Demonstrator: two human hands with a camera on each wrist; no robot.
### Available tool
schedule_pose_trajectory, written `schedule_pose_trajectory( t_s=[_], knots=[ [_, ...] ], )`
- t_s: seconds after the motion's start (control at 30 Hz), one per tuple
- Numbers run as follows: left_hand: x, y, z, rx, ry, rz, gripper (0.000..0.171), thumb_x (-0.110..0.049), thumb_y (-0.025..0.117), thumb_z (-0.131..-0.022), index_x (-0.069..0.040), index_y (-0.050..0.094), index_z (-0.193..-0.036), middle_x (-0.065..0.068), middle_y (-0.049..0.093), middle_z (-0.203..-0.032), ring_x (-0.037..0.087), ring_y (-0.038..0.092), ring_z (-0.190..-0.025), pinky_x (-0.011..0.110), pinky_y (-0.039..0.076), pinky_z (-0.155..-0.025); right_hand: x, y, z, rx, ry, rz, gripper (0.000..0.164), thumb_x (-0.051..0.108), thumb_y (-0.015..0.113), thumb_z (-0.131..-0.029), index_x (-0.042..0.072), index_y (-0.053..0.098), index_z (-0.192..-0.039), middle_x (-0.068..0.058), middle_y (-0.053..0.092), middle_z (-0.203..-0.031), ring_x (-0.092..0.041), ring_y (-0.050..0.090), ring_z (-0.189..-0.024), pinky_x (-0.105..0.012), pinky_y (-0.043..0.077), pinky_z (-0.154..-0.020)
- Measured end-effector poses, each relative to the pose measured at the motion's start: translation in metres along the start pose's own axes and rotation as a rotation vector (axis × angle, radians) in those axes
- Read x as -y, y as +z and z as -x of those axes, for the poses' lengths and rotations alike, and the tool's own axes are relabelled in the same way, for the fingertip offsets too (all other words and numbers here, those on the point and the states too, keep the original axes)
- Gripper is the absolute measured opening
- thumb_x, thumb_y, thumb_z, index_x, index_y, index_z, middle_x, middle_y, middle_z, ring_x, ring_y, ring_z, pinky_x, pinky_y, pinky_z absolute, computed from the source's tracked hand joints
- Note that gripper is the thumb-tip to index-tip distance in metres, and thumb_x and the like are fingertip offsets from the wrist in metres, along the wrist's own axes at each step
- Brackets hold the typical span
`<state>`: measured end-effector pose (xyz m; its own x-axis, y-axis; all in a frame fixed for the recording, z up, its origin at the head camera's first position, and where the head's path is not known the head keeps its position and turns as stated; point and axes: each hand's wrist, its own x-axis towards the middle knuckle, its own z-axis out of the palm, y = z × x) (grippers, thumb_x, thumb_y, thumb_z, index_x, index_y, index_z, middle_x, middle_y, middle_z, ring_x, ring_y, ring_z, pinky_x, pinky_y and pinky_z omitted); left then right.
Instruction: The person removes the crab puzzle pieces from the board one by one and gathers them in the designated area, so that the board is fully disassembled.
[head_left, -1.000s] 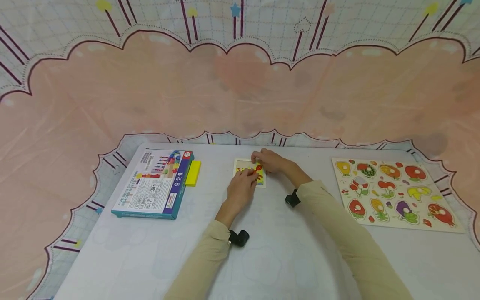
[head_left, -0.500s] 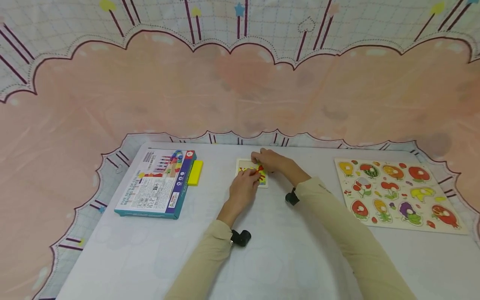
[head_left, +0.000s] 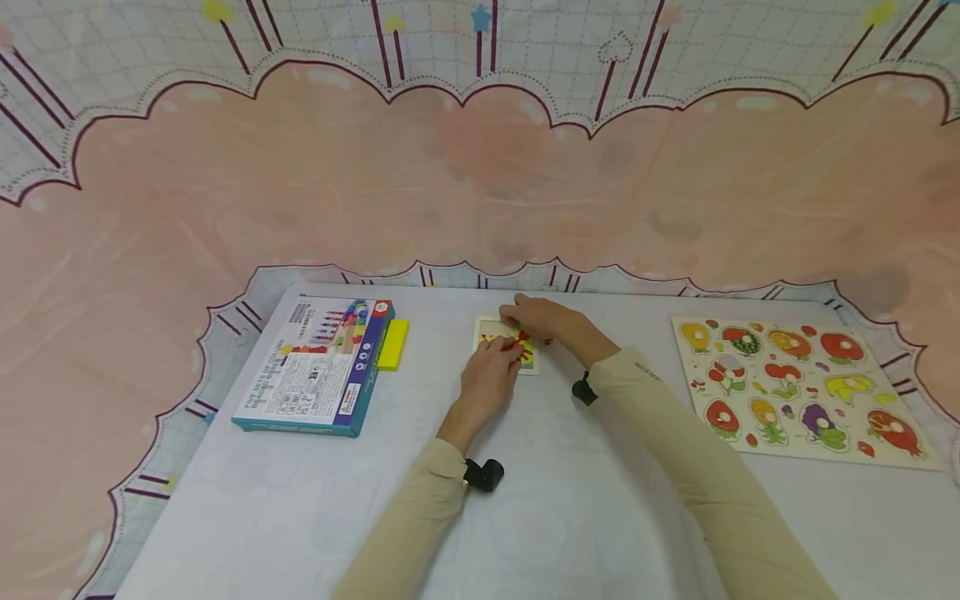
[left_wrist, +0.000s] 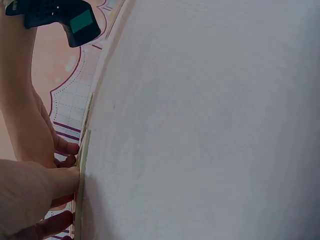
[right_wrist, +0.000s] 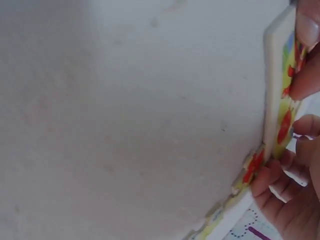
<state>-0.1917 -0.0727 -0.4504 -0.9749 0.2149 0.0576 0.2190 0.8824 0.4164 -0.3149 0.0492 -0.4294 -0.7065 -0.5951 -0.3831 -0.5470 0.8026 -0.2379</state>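
A small framed jigsaw puzzle (head_left: 529,364), yellow with red figures, lies at the far middle of the white table. My left hand (head_left: 486,380) reaches over its lower part; in the right wrist view its fingertips (right_wrist: 306,30) press on the printed face. At the puzzle's upper right corner is my right hand (head_left: 542,318), with bent fingers. In the right wrist view the right hand (right_wrist: 295,185) has fingers at the puzzle's edge and beside a red-and-yellow jigsaw piece (right_wrist: 254,166). I cannot tell whether they pinch anything. The left wrist view shows the board's edge (left_wrist: 84,170) side-on.
On the left lies a blue-edged box (head_left: 307,367), with a yellow block (head_left: 393,345) against its right side. A fruit puzzle board (head_left: 806,392) lies on the right, partly behind the right sleeve. More jigsaw pieces (right_wrist: 212,220) show in the right wrist view. A patterned cloth (head_left: 480,183) hangs behind.
The head view has shifted slightly. My right hand has edged up and left at the puzzle's corner, and a small red patch now shows below it. The left hand stays on the puzzle.
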Motion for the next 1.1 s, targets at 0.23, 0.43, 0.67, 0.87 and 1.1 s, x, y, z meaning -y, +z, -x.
schedule_pose_trajectory(
  t_s=[0.23, 0.43, 0.67, 0.87, 1.1],
  knots=[
    [0.001, -0.002, 0.000, -0.009, 0.001, -0.004, 0.032, -0.019, 0.059, -0.097, -0.013, 0.065, -0.128, 0.004, 0.059, -0.134, 0.024, 0.054, -0.112, 0.035, 0.049, -0.091, -0.002, 0.000, 0.003, -0.080, -0.059, -0.059, 0.011, 0.013, 0.044, -0.101, 0.017, 0.052, -0.105, -0.007, 0.049, -0.101, -0.024, 0.053, -0.090, -0.026, 0.046, -0.064],
    [0.002, -0.001, 0.000, -0.011, 0.000, -0.011, 0.032, -0.019, 0.059, -0.097, -0.013, 0.065, -0.128, 0.004, 0.059, -0.134, 0.024, 0.054, -0.112, 0.034, 0.050, -0.092, -0.015, 0.008, 0.007, -0.180, -0.103, -0.318, 0.018, 0.013, 0.046, -0.101, 0.007, 0.059, -0.111, -0.011, 0.057, -0.103, -0.021, 0.051, -0.089, -0.028, 0.045, -0.075],
    [0.001, -0.001, -0.001, 0.000, 0.000, -0.015, 0.032, -0.020, 0.058, -0.097, -0.013, 0.065, -0.128, 0.004, 0.059, -0.134, 0.024, 0.054, -0.112, 0.034, 0.050, -0.092, -0.026, 0.016, 0.013, -0.213, -0.066, -0.520, 0.025, 0.022, 0.054, -0.099, 0.007, 0.061, -0.118, -0.008, 0.058, -0.096, -0.017, 0.052, -0.075, -0.025, 0.045, -0.065],
    [0.000, -0.002, 0.000, 0.006, 0.006, -0.026, 0.032, -0.020, 0.058, -0.098, -0.013, 0.065, -0.128, 0.005, 0.059, -0.134, 0.025, 0.054, -0.114, 0.036, 0.050, -0.093, -0.028, 0.020, 0.018, -0.269, -0.113, -0.560, 0.025, 0.024, 0.056, -0.099, 0.011, 0.063, -0.120, -0.006, 0.058, -0.086, -0.015, 0.051, -0.065, -0.023, 0.045, -0.057],
    [-0.003, -0.002, 0.000, -0.010, 0.002, -0.029, 0.032, -0.019, 0.059, -0.097, -0.014, 0.065, -0.128, 0.005, 0.059, -0.135, 0.026, 0.054, -0.117, 0.036, 0.049, -0.096, -0.041, 0.018, 0.034, -0.408, -0.020, -0.623, 0.028, 0.020, 0.053, -0.100, 0.009, 0.064, -0.124, -0.012, 0.064, -0.103, -0.020, 0.050, -0.084, -0.026, 0.041, -0.066]
  ],
)
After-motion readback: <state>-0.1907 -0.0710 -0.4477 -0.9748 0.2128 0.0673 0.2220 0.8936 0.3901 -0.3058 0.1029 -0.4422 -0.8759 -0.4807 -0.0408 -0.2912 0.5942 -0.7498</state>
